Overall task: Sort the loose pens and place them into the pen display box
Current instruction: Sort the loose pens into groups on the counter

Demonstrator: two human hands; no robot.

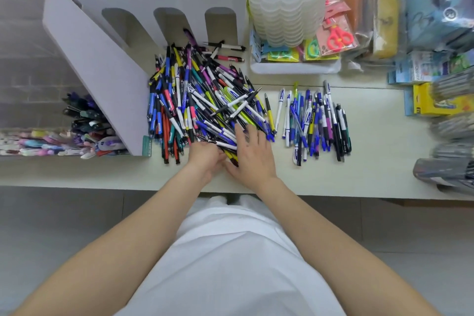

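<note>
Resting at the near edge of a tangled heap of multicoloured plastic ballpoint pens (205,100), both hands were seen close together. The right hand (252,154) was laid flat, its fingers straight and spread over the barrels, with nothing enclosed. The left hand (205,156), just beside it, was curled over the near ends of a few pens; whether anything was actually clasped could not be told. A yellow-and-black pen (232,158) was lodged between the two hands. A loose row of mostly blue-and-white pens (318,120) was laid out well to the right of the grip, and a tall white cardboard display box with rounded slots (102,59) stood beyond and to its left.

The pens were judged light, stiff and smooth, so rolling and sliding were to be expected, and crossed barrels would likely drag neighbours along. They would best be pinched at mid-barrel and lifted from the top of the heap.
</note>
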